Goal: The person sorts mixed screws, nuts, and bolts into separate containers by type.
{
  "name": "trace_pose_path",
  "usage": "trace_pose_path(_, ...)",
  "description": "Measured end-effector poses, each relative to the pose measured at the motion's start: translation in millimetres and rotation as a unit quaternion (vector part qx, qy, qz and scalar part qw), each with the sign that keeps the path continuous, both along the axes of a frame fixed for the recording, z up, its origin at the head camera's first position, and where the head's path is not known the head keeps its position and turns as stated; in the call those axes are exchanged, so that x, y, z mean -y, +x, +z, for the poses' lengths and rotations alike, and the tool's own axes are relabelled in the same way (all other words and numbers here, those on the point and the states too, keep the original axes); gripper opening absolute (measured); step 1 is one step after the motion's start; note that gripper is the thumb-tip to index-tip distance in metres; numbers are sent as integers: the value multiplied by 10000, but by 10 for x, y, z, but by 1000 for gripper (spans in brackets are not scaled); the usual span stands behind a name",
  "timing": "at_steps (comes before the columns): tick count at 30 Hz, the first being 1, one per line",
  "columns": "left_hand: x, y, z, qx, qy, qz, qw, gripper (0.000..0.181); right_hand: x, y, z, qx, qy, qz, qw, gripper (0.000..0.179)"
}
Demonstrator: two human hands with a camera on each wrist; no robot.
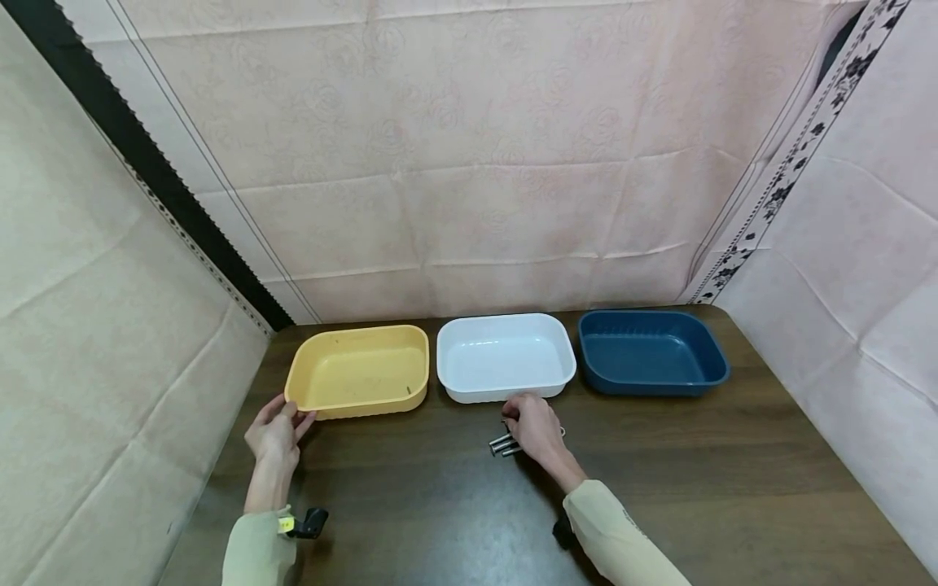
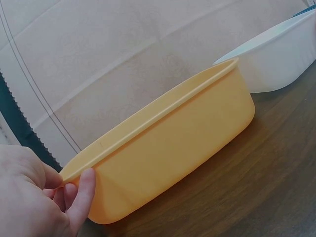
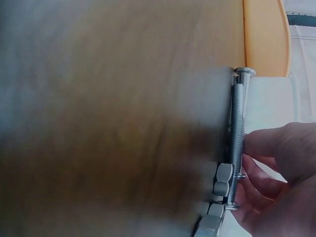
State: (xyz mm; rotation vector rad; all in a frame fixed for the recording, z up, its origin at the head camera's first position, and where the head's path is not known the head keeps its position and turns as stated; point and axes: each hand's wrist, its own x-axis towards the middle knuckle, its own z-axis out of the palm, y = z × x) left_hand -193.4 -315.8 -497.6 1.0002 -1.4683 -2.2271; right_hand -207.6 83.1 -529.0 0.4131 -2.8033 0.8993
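My left hand grips the near left corner of a yellow plastic tray, its fingers at the rim. Close in front of a white tray, my right hand bends its fingers down to several silvery metal bolts. In the right wrist view, the thumb meets a threaded bolt, with the other fingers curled behind it. Hexagonal metal pieces lie by the lower end of the bolts. The hand partly hides the bolts in the head view.
A dark blue tray stands right of the white one, completing a row along the back of the brown wooden table. Pale patterned cloth hangs behind and at both sides. A black device is strapped at the left wrist.
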Motion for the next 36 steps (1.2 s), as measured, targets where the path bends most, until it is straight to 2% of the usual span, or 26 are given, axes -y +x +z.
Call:
trace_pose_path(11, 6, 34, -3, 35, -19, 1, 10000, 44, -14, -20, 4, 172, 244, 363, 9989, 11)
trace_pose_path(17, -4, 51, 0, 2, -60, -23, 10000, 43, -11, 8, 6, 49, 351, 544, 9979, 10)
trace_pose_path(23, -4, 20, 4, -37, -20, -21, 10000, 40, 25, 49, 68, -302, 215, 624, 9974, 9)
trace_pose_path(25, 2, 11, 4, -39, 31, -8, 10000, 37, 49, 42, 120, -363, 94, 639, 9973, 8)
trace_pose_path(29, 9, 15, 12, -29, 18, 8, 10000, 32, 137, 5, 287, -176, -457, 854, 9951, 7)
trace_pose_path(33, 7, 23, 18, -59, -15, 26, 10000, 31, 310, -60, 458, -23, -1150, 1212, 9860, 7)
trace_pose_path(36, -6, 25, 16, -92, 5, 40, 9999, 29, 478, -119, 542, 50, -1461, 1361, 9799, 7)
